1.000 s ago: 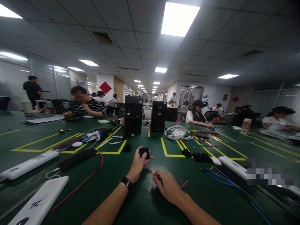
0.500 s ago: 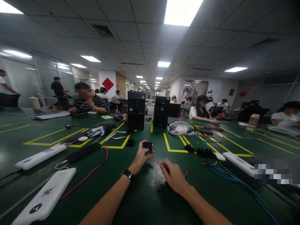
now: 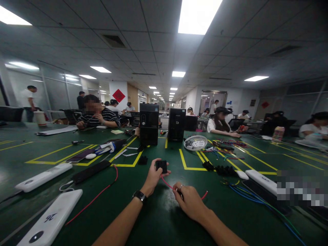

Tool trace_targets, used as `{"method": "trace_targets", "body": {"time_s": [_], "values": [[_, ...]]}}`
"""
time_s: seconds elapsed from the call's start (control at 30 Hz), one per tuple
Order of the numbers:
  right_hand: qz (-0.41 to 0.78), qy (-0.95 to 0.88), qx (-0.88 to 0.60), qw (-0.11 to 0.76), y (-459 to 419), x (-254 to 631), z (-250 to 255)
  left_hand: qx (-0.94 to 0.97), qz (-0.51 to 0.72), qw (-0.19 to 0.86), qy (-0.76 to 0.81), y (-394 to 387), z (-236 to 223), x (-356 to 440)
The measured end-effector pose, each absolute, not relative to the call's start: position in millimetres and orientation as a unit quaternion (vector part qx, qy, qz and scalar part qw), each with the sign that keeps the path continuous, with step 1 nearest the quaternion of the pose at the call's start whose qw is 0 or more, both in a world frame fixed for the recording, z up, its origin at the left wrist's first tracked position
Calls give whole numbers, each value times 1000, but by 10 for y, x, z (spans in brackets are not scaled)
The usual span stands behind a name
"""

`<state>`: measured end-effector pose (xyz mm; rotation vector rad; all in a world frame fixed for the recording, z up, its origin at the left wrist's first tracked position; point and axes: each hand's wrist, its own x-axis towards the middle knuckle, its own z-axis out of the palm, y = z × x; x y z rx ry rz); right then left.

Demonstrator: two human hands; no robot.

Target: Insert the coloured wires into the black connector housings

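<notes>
My left hand (image 3: 151,178), with a watch on its wrist, grips a small black block (image 3: 162,166) above the table. The block looks like a plastic connector housing, but its exact kind cannot be made out. A red wire (image 3: 167,184) runs from the block's lower edge to my right hand (image 3: 191,202). Thumb and fingers of that hand pinch the wire, and its free end sticks out to the right. More black blocks (image 3: 208,166) lie on the table at the right, and another black piece (image 3: 142,160) lies to the left.
Two black computer towers (image 3: 149,123) stand ahead on the green table. Beside them are a white basket (image 3: 195,142) and coloured wires (image 3: 230,143). White power banks (image 3: 50,218) lie at the left, near a loose red wire (image 3: 93,195). Co-workers (image 3: 106,114) sit across the table.
The view has tilted up slightly. My hands keep their grips on the block and wire, the block facing me a little more. In the background at the left, people have moved.
</notes>
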<state>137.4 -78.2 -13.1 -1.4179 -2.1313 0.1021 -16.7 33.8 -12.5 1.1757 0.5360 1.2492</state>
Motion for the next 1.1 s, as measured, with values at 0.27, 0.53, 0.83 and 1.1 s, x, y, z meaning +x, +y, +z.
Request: {"method": "trace_targets", "body": {"time_s": [0.27, 0.53, 0.83, 1.1], "values": [[48, -810, -518, 271, -812, 1338, -130, 545, 558, 578, 241, 289, -99, -175], [60, -784, -546, 289, -713, 1401, -171, 494, 552, 647, 181, 361, -137, -138], [118, -754, -586, 271, -590, 1094, -156, 415, 577, 668, 220, 316, -213, 5], [81, -763, -590, 250, -465, 935, -200, 400, 505, 698, 312, 423, -159, -150]]}}
